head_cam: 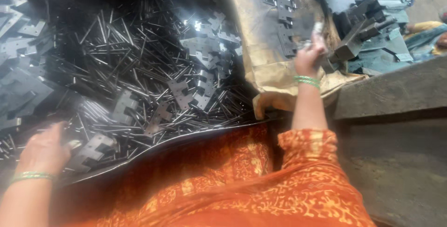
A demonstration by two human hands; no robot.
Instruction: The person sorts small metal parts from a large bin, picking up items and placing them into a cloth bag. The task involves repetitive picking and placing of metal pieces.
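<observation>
Dim workshop floor, dark sheet (pixel 195 136) heaped with thin metal pins (pixel 125 54) and notched hinge plates (pixel 191 92). Left hand (pixel 44 152), green bangles at the wrist, lies fingers spread on the pile's near edge, just beside a grey hinge plate (pixel 93 150); not gripping anything visible. Right hand (pixel 309 54) raised over a tan sack (pixel 265 68), fingers pinched on a small metal piece (pixel 318 29), blurred, kind unclear. More hinge plates in a row (pixel 281 3) lie on the sack. Grey metal brackets (pixel 372 22) piled beyond. Orange patterned cloth (pixel 260 185) across the lap.
</observation>
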